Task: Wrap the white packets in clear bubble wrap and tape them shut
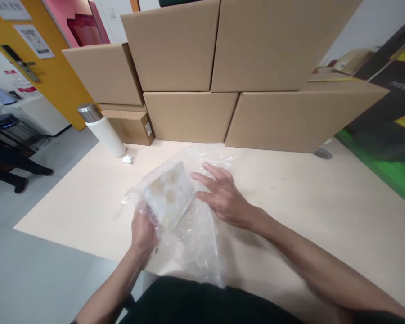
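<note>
A pale, flat-sided box [170, 191] with blurred tan spots on its face is tilted over the table in front of me. Clear bubble wrap [202, 243] spreads behind it and hangs loosely toward the near table edge. My left hand [144, 227] is closed on the box's lower left side, partly veiled by the plastic. At the box's right edge, my right hand [224, 195] has its fingers stretched and apart over the wrap. The thumb is close to the box; whether it touches cannot be made out.
Stacked cardboard boxes [191, 117] line the back of the pale table [307, 216]. A white bottle [106, 135] with a metal cap stands at back left, beside a crumpled white scrap [128, 159]. A person's legs [13, 162] show at far left, near a yellow door [54, 54].
</note>
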`<action>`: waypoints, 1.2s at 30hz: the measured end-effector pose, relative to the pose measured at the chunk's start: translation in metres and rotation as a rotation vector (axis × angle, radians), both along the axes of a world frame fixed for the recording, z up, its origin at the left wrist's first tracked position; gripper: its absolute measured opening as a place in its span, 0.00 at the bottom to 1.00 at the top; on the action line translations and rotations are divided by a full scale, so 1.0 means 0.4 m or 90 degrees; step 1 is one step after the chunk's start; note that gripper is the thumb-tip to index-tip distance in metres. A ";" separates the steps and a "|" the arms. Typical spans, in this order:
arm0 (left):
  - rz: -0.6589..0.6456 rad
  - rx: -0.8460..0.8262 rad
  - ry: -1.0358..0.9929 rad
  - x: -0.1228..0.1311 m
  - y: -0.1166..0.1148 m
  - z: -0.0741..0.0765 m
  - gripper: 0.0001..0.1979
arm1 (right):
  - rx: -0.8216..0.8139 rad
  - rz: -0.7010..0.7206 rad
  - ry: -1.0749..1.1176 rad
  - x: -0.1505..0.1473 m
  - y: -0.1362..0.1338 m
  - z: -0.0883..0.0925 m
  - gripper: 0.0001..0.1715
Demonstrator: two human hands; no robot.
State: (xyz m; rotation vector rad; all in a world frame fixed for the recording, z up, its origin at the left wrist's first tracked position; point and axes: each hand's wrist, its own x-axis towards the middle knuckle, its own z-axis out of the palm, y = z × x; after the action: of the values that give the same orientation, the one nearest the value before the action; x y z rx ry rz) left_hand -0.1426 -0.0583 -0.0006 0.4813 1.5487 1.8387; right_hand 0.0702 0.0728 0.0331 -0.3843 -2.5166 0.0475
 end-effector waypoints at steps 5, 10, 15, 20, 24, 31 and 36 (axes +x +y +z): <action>-0.020 -0.026 0.024 -0.049 -0.048 -0.033 0.36 | -0.027 -0.065 0.051 0.094 0.028 -0.024 0.23; -0.096 -0.152 0.643 -0.074 -0.093 -0.060 0.45 | -0.050 -0.107 0.124 0.176 0.031 -0.063 0.25; -0.170 -0.038 0.893 -0.077 -0.076 -0.054 0.10 | -0.029 -0.153 0.112 0.199 0.026 -0.092 0.22; 0.073 -0.004 0.439 -0.148 -0.072 -0.033 0.08 | 0.020 -0.191 0.126 0.245 0.048 -0.121 0.20; 0.153 -0.057 0.226 -0.204 -0.108 -0.036 0.29 | 0.015 -0.222 0.095 0.296 0.067 -0.162 0.20; 0.164 -0.173 0.832 -0.124 -0.135 -0.005 0.14 | -0.026 -0.245 0.060 0.330 0.075 -0.213 0.18; -0.296 -0.331 0.816 -0.031 -0.038 0.013 0.20 | -0.018 -0.244 0.048 0.329 0.072 -0.216 0.17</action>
State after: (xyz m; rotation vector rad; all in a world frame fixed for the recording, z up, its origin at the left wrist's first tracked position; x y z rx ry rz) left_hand -0.1549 -0.0737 0.0045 1.7680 2.2775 0.6069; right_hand 0.2020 0.1018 -0.0533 -0.8521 -2.3284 -0.0524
